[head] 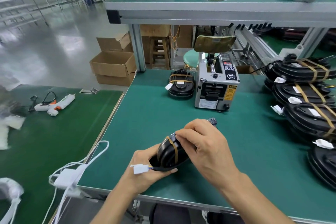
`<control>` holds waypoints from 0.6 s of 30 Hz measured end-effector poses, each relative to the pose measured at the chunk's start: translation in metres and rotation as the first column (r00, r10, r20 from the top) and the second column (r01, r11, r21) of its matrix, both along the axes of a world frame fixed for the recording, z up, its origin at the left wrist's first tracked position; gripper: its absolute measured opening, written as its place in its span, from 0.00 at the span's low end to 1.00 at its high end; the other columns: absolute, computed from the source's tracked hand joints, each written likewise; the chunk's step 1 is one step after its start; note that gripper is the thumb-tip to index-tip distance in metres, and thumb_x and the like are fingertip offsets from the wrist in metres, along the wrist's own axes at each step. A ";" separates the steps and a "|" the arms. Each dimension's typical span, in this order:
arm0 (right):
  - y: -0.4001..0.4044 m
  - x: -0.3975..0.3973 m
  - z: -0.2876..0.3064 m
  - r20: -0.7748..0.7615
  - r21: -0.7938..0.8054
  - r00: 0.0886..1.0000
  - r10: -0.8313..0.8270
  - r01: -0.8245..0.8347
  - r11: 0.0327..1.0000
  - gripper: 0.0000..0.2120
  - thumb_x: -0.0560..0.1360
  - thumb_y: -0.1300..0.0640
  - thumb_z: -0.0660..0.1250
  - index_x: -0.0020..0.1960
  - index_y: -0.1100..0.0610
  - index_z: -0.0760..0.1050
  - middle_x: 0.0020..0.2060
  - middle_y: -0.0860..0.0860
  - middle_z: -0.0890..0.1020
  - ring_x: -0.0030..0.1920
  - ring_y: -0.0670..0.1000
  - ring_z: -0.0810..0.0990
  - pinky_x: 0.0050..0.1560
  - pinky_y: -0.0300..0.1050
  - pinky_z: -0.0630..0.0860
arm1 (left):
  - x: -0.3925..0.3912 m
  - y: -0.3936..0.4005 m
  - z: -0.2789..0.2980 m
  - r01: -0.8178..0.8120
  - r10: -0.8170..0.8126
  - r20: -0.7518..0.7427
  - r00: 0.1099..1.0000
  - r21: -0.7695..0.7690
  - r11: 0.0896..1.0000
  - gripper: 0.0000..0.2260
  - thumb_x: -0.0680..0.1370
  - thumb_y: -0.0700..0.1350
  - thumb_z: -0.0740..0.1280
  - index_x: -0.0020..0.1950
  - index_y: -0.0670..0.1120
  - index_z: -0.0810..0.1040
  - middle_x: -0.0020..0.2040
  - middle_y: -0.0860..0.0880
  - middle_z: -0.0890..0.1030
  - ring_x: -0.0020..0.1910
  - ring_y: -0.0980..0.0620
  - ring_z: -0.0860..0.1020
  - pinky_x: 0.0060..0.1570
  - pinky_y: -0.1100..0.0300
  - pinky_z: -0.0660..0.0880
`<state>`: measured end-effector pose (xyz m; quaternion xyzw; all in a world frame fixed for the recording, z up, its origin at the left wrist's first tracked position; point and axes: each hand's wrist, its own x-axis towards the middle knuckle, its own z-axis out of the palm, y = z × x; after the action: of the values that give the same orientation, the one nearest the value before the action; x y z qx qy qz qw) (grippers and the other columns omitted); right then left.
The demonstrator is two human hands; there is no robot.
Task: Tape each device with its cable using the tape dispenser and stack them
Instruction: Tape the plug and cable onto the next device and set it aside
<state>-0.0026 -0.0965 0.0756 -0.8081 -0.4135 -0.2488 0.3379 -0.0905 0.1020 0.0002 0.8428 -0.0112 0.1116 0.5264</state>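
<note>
Item in hand: black oval plastic device (171,152) w/ black cable coiled on it, held just above green-matted worktop (145,118) near its front edge, tilted on edge. One strip of tan tape (173,146) already crosses it.

Left hand (145,165): fingers curled under device's lower end, gripping it & the cable tail; white plug connector (140,168) lies over the wrist side of that hand.

Right hand (201,142): fingers bent over device's top rim, fingertips (179,135) pressing at the tape end; device sits betw. both hands, mostly under right palm.

Step, by my read: smoothing the strip down. Do well by rubbing tape flat round the rim, keeping cable loops tucked under it, no slack; left grip steady so coil doesn't spring.

Grey boxy tape dispenser (216,85): far side of worktop, well apart from hands. One taped device (181,85) just left of it. Stack of taped black devices (305,100) along right edge.
</note>
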 end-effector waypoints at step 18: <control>-0.007 0.002 0.006 -0.160 -0.027 0.984 0.082 -0.087 0.996 0.05 0.79 0.55 0.71 0.53 0.53 0.85 0.47 0.46 0.78 0.47 0.49 0.77 0.49 0.47 0.75 | -0.002 -0.002 0.002 -0.011 0.011 -0.033 0.999 0.001 1.000 0.19 0.69 0.56 0.83 0.58 0.63 0.84 0.46 0.56 0.87 0.42 0.62 0.81 0.46 0.65 0.78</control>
<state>-0.0010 -0.1031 0.0816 -0.8126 -0.4234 -0.1620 0.3663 -0.0925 0.1002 0.0021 0.8447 0.0023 0.1005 0.5257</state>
